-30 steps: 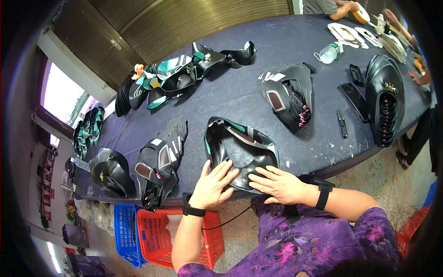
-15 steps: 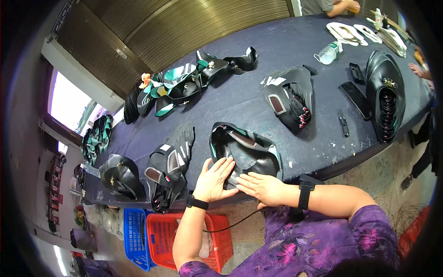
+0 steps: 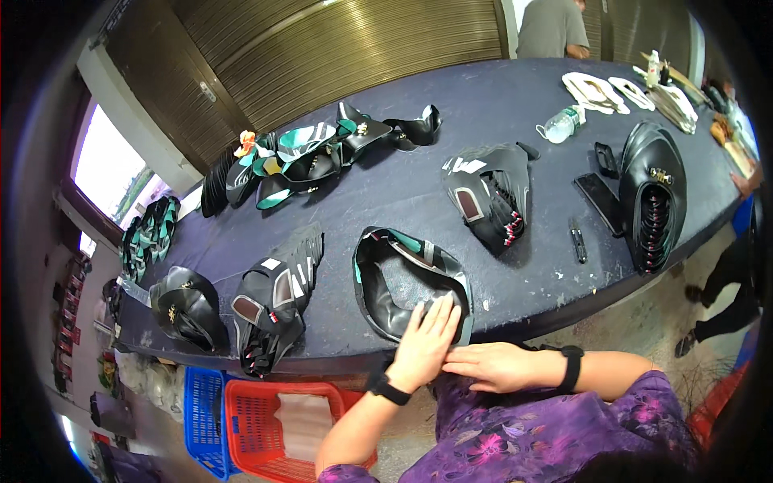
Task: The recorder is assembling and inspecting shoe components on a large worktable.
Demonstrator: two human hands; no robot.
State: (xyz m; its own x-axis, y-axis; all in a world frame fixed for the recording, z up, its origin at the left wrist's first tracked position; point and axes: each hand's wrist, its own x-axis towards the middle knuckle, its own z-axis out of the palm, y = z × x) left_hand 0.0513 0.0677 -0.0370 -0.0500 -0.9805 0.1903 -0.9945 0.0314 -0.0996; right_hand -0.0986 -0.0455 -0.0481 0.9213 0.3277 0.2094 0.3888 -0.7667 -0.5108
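A black shoe upper with teal lining lies at the table's near edge, curved into an open ring. My left hand is flat, its outstretched fingers lying over the upper's lower right side. Close by, my right hand has its fingers extended at the near edge. Its fingertips meet the base of my left hand. Neither hand is closed around anything, and the part of the upper under my left fingers is hidden.
Stacks of black uppers stand left, far left, behind right and far right. A phone, a utility knife and a plastic bottle lie right. Red and blue baskets sit below.
My left hand has moved right along the upper's near side, and my right hand has drawn back toward the table edge. The view has shifted, and the person across the table has turned away.
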